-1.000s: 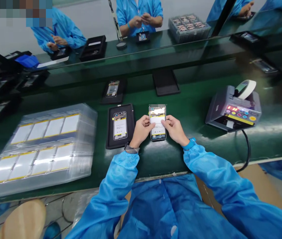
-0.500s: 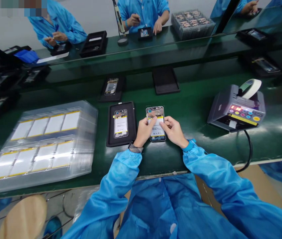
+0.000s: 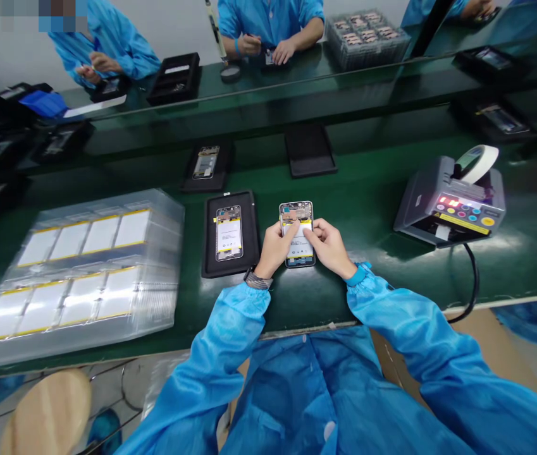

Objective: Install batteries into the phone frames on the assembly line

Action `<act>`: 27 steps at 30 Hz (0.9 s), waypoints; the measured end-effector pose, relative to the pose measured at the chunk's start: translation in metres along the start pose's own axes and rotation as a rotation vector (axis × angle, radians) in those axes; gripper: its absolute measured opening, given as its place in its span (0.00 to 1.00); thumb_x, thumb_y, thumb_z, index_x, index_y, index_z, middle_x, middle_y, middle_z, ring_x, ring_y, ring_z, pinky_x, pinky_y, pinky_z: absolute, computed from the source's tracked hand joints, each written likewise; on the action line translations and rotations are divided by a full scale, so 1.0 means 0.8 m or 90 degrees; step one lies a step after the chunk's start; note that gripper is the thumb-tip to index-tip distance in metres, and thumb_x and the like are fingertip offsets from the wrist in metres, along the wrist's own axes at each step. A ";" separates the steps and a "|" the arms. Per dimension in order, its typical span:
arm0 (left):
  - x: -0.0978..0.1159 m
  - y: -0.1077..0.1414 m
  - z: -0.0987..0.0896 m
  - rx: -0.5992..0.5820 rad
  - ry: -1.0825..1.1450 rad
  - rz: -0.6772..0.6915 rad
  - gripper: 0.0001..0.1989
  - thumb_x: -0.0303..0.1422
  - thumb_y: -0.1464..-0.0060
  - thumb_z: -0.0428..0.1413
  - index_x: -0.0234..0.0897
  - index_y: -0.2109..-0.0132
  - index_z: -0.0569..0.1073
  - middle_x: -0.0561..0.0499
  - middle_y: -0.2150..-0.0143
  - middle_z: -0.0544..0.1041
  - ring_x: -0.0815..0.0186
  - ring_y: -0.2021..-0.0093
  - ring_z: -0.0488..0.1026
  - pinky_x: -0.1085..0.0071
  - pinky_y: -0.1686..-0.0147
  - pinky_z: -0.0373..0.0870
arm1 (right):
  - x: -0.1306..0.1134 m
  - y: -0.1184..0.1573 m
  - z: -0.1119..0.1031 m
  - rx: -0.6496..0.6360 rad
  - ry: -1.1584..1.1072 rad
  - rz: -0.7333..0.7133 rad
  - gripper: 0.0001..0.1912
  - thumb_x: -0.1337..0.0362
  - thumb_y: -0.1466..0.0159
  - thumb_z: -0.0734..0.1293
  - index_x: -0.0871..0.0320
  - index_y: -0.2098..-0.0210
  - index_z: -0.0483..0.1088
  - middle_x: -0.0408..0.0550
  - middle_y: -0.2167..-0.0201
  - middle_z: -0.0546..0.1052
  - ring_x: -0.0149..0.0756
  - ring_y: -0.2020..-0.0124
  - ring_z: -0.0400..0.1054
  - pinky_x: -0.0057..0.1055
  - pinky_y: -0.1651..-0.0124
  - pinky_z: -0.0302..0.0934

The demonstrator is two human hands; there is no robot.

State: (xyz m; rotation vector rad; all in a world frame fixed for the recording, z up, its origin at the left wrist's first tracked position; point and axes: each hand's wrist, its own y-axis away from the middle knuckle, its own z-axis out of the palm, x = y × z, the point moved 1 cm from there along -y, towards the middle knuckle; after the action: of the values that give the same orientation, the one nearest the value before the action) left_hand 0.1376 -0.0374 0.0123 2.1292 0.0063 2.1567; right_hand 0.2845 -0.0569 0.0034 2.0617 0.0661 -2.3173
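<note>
An opened smartphone (image 3: 299, 251) with its white battery and circuit board exposed is gripped from both sides near the bench's front edge. My left hand (image 3: 276, 248) closes on its left side, thumb lying on the upper part of the battery. On the other side my right hand (image 3: 331, 247) holds the right edge, its thumb also pressed on the battery. To the left, a second opened phone (image 3: 229, 234) lies in a black tray (image 3: 252, 265), close to my left hand.
A stack of clear plastic trays (image 3: 154, 303) with white batteries fills the left. A tape dispenser (image 3: 451, 205) with a cable stands right. Behind are an empty black tray (image 3: 310, 151) and another opened phone (image 3: 206, 162) on a tray. Co-workers sit across the bench.
Both hands keep their hold on the phone, thumbs in nearly the same place. Across the bench, a co-worker's hands have moved closer together over a device. The view has shifted slightly.
</note>
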 end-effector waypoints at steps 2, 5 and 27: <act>-0.002 0.001 0.002 -0.031 -0.008 0.008 0.24 0.51 0.47 0.64 0.31 0.59 0.79 0.46 0.63 0.81 0.65 0.67 0.74 0.72 0.68 0.70 | 0.001 -0.001 -0.002 0.021 0.009 0.003 0.22 0.43 0.39 0.73 0.54 0.63 0.67 0.39 0.76 0.74 0.33 0.77 0.68 0.29 0.74 0.64; -0.007 0.002 0.006 -0.054 -0.014 0.016 0.25 0.52 0.46 0.63 0.31 0.57 0.79 0.46 0.62 0.81 0.65 0.67 0.74 0.72 0.67 0.70 | 0.002 -0.003 -0.004 0.050 0.018 0.006 0.21 0.44 0.40 0.73 0.53 0.62 0.67 0.41 0.75 0.75 0.34 0.77 0.69 0.29 0.76 0.63; -0.008 0.002 0.004 -0.031 -0.032 -0.001 0.20 0.47 0.46 0.64 0.32 0.59 0.80 0.47 0.64 0.81 0.65 0.68 0.74 0.72 0.69 0.69 | 0.000 -0.001 -0.001 0.033 0.023 0.001 0.23 0.40 0.38 0.71 0.53 0.60 0.68 0.39 0.77 0.71 0.35 0.77 0.66 0.30 0.75 0.61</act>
State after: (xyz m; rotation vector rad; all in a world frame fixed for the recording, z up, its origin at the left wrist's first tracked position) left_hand 0.1408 -0.0394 0.0058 2.1553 -0.0493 2.0794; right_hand 0.2856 -0.0561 0.0029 2.1269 0.0065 -2.3054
